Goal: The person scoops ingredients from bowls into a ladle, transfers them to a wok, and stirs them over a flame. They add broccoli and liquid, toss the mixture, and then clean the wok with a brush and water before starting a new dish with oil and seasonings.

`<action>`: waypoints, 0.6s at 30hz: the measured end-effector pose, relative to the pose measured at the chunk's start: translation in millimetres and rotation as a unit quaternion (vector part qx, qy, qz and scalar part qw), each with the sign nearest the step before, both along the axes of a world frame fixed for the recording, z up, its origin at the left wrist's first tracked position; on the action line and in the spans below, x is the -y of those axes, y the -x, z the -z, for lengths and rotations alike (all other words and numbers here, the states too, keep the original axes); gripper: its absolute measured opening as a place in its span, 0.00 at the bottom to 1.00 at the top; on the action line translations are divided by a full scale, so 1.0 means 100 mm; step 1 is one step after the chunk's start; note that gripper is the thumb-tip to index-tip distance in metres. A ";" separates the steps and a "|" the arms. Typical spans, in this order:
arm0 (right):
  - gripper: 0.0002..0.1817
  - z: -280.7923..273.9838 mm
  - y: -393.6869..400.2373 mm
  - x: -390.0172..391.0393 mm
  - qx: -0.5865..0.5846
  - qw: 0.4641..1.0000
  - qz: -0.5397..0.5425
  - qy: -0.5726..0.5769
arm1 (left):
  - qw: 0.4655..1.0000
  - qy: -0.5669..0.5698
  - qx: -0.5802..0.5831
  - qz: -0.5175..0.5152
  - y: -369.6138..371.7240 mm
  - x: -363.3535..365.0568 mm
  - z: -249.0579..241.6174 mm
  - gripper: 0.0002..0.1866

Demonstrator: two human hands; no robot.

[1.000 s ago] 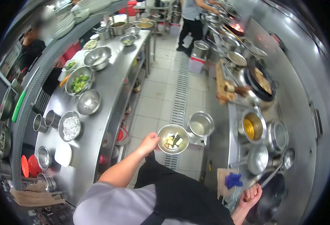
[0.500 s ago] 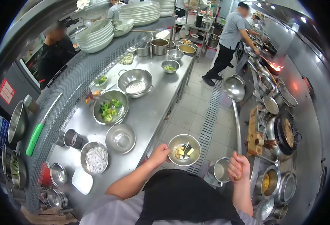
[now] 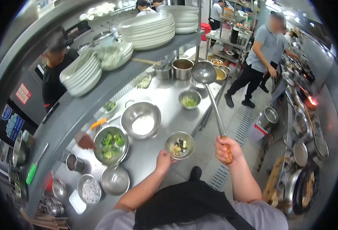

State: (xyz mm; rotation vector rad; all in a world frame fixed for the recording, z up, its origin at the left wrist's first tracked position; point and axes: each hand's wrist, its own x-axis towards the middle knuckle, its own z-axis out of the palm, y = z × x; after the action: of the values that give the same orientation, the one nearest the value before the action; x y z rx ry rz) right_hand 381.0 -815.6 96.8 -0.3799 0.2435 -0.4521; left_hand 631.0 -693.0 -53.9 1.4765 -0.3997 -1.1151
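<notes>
My left hand (image 3: 164, 162) grips the rim of a small steel bowl (image 3: 171, 138) near the counter's edge; yellow, pale and dark pieces lie inside it. My right hand (image 3: 229, 150) is wrapped round the wooden handle of a long ladle (image 3: 204, 73), whose round bowl reaches up and forward beside a steel bowl of chopped greens (image 3: 189, 100). A colander holding something white (image 3: 156, 109) stands left of the small bowl. Beside it is a bowl of broccoli (image 3: 109, 147), with another person's hand (image 3: 85, 141) at its left rim.
An empty steel bowl (image 3: 115, 181) and a bowl of whitish strips (image 3: 90, 189) stand on the near counter. Stacked plates (image 3: 147, 32) line the shelf above. A person in grey (image 3: 264, 50) stands in the aisle at right, near a flame and a row of pans.
My view has turned toward the left, and the counter is nearer. The ladle, in my right hand, now reaches over toward the counter. The person in grey has turned away from the stove.
</notes>
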 end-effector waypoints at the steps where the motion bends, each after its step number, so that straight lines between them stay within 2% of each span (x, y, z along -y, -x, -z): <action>1: 0.04 -0.01 -0.02 0.19 -0.041 0.999 0.007 0.015 | 0.999 0.002 -0.026 -0.041 0.02 0.19 0.00 0.05; 3: 0.04 -0.10 -0.05 0.51 -0.117 0.993 0.014 0.028 | 0.992 0.011 -0.082 -0.093 0.02 0.50 -0.03 0.05; 7: 0.05 -0.03 -0.03 1.20 -0.147 0.989 -0.021 0.026 | 0.970 0.027 -0.124 -0.207 -0.02 0.81 0.08 0.08; 8: 0.03 0.00 -0.01 1.33 -0.165 0.986 -0.020 0.014 | 0.969 0.028 -0.123 -0.211 0.00 0.78 -0.08 0.08; 10: 0.04 0.06 0.07 1.54 -0.186 0.982 -0.021 0.003 | 0.975 -0.038 -0.171 -0.133 0.01 0.66 -0.38 0.09; 11: 0.04 0.08 0.09 1.62 -0.184 0.982 -0.028 -0.010 | 0.974 -0.043 -0.176 -0.133 -0.03 0.71 -0.42 0.09; 13: 0.04 0.13 0.14 1.75 -0.175 0.984 -0.033 -0.023 | 0.992 -0.081 -0.088 -0.050 -0.09 0.81 -0.49 0.11; 15: 0.05 0.16 0.20 1.84 -0.198 0.979 -0.031 -0.030 | 0.999 -0.010 -0.030 -0.015 -0.15 1.34 -0.88 0.13; 18: 0.05 0.10 0.23 1.90 -0.209 0.976 -0.032 -0.040 | 0.993 0.030 0.093 0.065 -0.63 2.39 -0.95 0.13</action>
State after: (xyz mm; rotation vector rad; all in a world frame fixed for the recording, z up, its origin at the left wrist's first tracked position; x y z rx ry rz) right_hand 358.5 -1006.1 87.1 -0.4001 0.6556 -0.2932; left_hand 694.4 -931.7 41.4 1.5234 -0.6605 -1.0609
